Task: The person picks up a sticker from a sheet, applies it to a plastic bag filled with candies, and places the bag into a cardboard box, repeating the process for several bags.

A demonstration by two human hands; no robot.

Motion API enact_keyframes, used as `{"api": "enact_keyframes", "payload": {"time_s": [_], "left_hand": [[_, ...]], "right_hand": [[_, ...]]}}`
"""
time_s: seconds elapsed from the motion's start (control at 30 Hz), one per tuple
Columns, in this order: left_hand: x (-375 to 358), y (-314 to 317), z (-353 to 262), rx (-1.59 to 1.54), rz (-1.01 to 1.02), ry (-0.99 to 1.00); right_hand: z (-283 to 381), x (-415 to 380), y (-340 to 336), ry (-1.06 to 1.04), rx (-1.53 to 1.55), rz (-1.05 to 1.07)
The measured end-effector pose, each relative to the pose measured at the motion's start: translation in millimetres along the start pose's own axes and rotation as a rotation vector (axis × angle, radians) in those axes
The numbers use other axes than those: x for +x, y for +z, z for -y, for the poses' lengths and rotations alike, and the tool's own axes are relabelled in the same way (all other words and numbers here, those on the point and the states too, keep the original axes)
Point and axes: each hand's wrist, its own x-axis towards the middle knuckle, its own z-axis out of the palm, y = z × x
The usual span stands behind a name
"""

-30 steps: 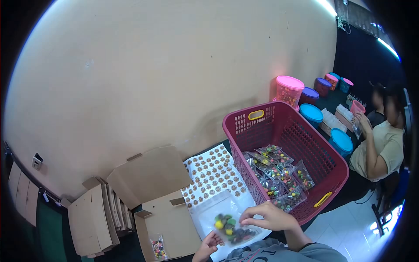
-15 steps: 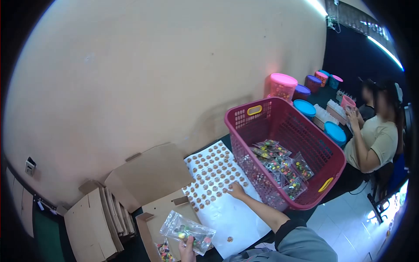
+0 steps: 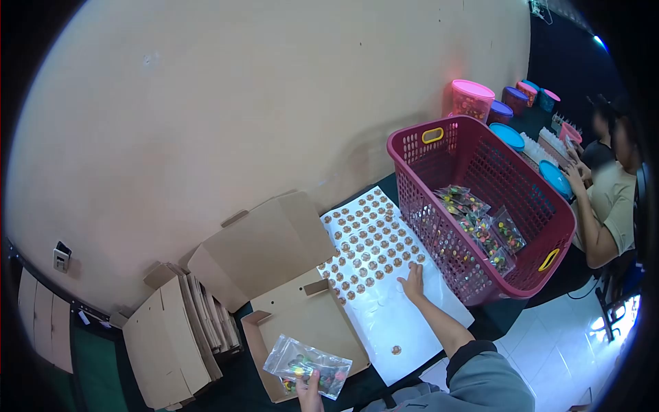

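My left hand (image 3: 310, 391) is closed on a clear zip bag (image 3: 329, 374) of colourful pieces, held over the near part of an open cardboard box (image 3: 312, 319). My right hand (image 3: 412, 280) rests at the lower right edge of the rows of round brown stickers on a white sheet (image 3: 391, 323). Its fingers point at the stickers; whether a sticker is between the fingertips is too small to tell. One single sticker (image 3: 396, 350) lies apart near the sheet's bottom. Part of another filled bag shows in the box, behind the held one.
A maroon basket (image 3: 473, 130) holding several filled bags (image 3: 480, 230) stands right of the sheet. Folded cardboard boxes (image 3: 161, 343) lean at left. Tubs with pink (image 3: 473, 89) and blue lids (image 3: 506, 136) line the back. Another person's arm (image 3: 592, 230) is at right.
The view has shifted, so the scene sits further right and higher. My right hand's fingers have spread a little at the sticker rows. My left hand still holds the bag over the box.
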Motion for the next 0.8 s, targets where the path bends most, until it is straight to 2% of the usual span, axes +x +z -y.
{"api": "enact_keyframes", "payload": {"time_s": [0.03, 0.1, 0.17, 0.2, 0.3, 0.37, 0.43, 0.5, 0.57, 0.67, 0.7, 0.73, 0.77, 0.8], "left_hand": [[-1, -3, -1, -0.013, 0.01, -0.003], [4, -11, 5, -0.001, -0.02, -0.078], [3, -17, 8, 0.104, -0.007, -0.026], [21, -34, 38, -0.049, 0.018, 0.053], [25, -48, 47, 0.039, 0.109, 0.121], [18, -41, 38, -0.028, 0.081, 0.126], [0, -24, 8, 0.069, 0.006, 0.064], [12, -33, 37, 0.046, 0.0, 0.106], [13, -30, 38, 0.028, -0.007, 0.15], [-4, -10, 6, 0.108, 0.009, 0.113], [2, -13, 15, 0.129, 0.009, 0.086], [2, -7, 10, 0.129, 0.026, 0.108], [-2, -1, 4, 0.129, 0.043, 0.129], [-8, 8, -8, 0.13, 0.046, 0.145]], "right_hand": [[1, -3, 0, 0.013, 0.008, -0.077], [4, -2, -3, 0.041, -0.028, -0.072], [9, 4, -8, 0.161, -0.09, 0.038], [8, 9, -10, 0.209, -0.066, 0.11], [-21, 24, -4, 0.173, 0.009, 0.209], [-36, 33, 0, 0.142, 0.022, 0.219], [-25, 37, -11, 0.252, 0.078, 0.186], [-24, 39, -13, 0.245, 0.038, 0.214], [-44, 46, 1, 0.273, -0.028, 0.273], [-28, 39, -12, 0.303, 0.048, 0.213], [-18, 42, -18, 0.332, 0.074, 0.205], [-18, 44, -15, 0.372, 0.002, 0.21], [-25, 49, -3, 0.42, 0.005, 0.083], [-19, 49, -5, 0.418, -0.016, 0.072]]}}
